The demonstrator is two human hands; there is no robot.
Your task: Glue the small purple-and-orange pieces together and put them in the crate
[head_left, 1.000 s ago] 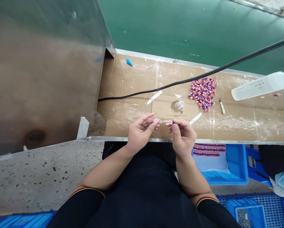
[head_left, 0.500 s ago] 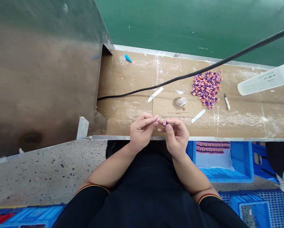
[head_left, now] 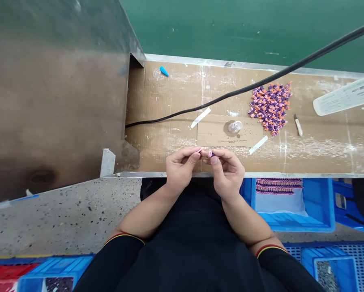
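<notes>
Left hand [head_left: 178, 168] and right hand [head_left: 229, 176] are sitting closer together than one second ago, and the pink disc [head_left: 199, 150] is now presenting its edge. Left thumb and fingers are pinching the disc; right thumb and index finger are pinching a small purple-and-pink piece [head_left: 211, 154] just beside it. Both parts are being held over the near side of the cardboard-covered bench [head_left: 170, 97]. Beyond them, a small clear container [head_left: 235, 127] is standing on the cardboard.
</notes>
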